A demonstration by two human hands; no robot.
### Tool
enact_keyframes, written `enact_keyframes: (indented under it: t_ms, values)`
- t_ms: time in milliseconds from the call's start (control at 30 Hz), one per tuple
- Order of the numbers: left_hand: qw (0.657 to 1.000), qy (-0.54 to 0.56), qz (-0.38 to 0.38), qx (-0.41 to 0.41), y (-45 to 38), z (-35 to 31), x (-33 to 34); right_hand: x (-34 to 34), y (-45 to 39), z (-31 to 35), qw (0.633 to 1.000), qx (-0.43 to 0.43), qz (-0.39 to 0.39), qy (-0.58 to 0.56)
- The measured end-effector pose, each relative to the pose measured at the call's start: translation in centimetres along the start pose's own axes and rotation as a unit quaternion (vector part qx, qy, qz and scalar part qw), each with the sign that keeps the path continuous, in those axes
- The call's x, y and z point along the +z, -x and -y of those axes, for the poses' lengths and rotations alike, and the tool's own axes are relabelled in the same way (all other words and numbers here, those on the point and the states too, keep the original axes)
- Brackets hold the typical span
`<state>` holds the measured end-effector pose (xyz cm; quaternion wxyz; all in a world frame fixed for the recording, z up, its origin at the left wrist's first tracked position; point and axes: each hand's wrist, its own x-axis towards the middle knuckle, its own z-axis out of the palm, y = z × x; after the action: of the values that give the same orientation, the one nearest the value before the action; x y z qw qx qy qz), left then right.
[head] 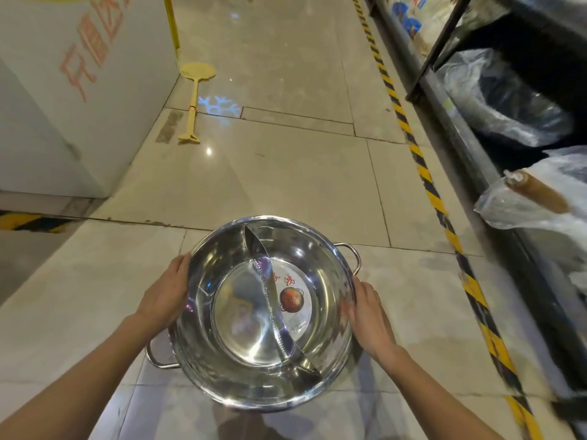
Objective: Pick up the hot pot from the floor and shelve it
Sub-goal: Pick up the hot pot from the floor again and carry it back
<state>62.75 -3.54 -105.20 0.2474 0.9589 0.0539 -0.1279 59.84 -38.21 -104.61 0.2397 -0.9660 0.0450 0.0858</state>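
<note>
Glossy beige stone tiles make up the floor (286,160), their polish throwing back small points of light. Right of the hot pot, a dark metal shelf (470,147) runs along a yellow-and-black hazard stripe (427,176) and holds crinkled clear plastic bags. Far left of the pot stands a white cabinet (63,100) with faded red lettering. The hot pot (266,309) itself sits low in the middle of the view between both hands: round, mirror-bright stainless steel, split by a curved welded divider, with a round label in one half and wire loop handles. The left hand (165,296) and right hand (368,315) each press flat against the rim, clasping it. Beyond the pot, by the cabinet, lies a yellow plastic skimmer (194,100).
</note>
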Motion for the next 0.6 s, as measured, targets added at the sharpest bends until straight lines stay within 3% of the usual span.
enact_keyframes:
  t_ms: [333, 600]
  values:
    - [0.999, -0.021, 0.026, 0.012, -0.2, 0.4, -1.2, 0.6, -0.6, 0.6, 0.997, 0.050, 0.013, -0.065]
    - [0.999, 0.017, 0.016, 0.046, 2.2, -6.9, -15.2, -13.2, 0.2, 6.7, 0.995, 0.057, -0.017, -0.084]
